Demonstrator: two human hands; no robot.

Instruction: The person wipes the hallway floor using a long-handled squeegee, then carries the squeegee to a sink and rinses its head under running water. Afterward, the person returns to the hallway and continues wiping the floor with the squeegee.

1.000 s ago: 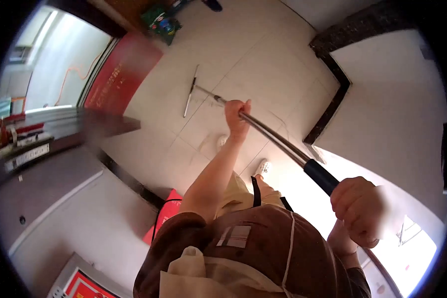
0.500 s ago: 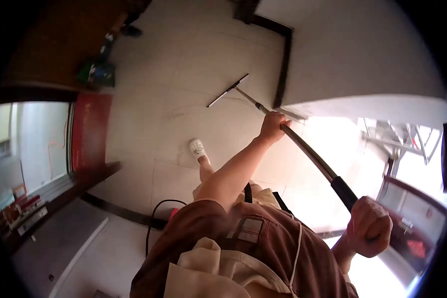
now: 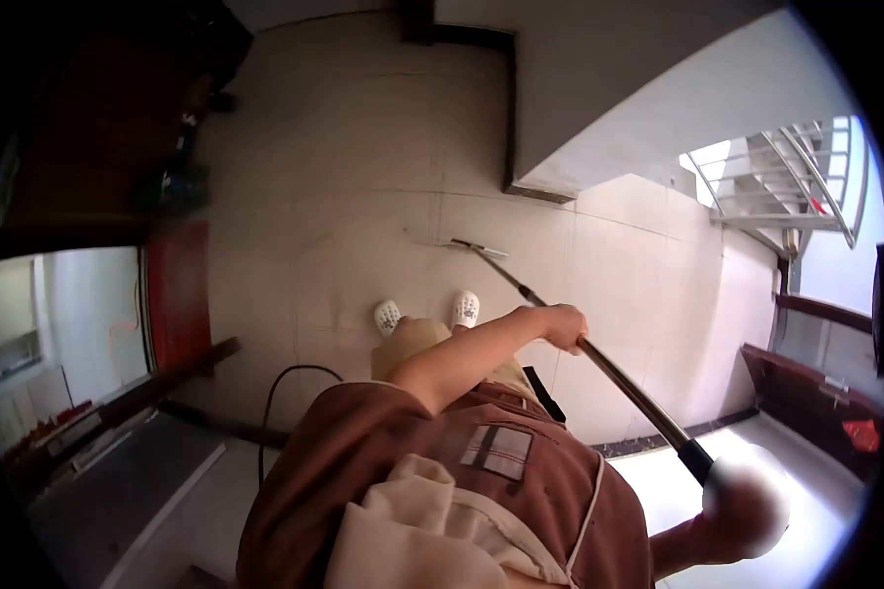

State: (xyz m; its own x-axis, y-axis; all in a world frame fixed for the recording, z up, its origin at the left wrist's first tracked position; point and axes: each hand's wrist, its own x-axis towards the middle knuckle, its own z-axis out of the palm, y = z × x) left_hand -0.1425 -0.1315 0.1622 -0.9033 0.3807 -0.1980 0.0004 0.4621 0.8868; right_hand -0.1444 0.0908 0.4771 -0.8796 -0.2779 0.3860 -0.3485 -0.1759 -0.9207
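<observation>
- The pale tiled floor (image 3: 363, 147) spreads out ahead, crossed by thin seams and marked with a few faint smudges.
- At the upper right stands a white wall (image 3: 599, 88) with dark trim (image 3: 512, 108) along its foot; beyond it, a metal railing (image 3: 786, 222) catches bright light.
- On the left, a red panel (image 3: 180, 294) stands near the dark bench (image 3: 192, 363), which bears small red objects too blurred to name.
- A black cable (image 3: 285, 378) curves beside the person's left side.
- The long-handled squeegee (image 3: 631, 390) slants from the right side of the body down to the floor, its blade head (image 3: 479, 248) just ahead of the right white shoe (image 3: 466, 309).
- The left hand (image 3: 565, 329) is wrapped around the metal pole partway along, the arm reaching across the front of the body.
- The right hand (image 3: 746, 506) is closed over the upper end, at the dark grip (image 3: 695, 459); a bright blur hides the detail of its fingers.
</observation>
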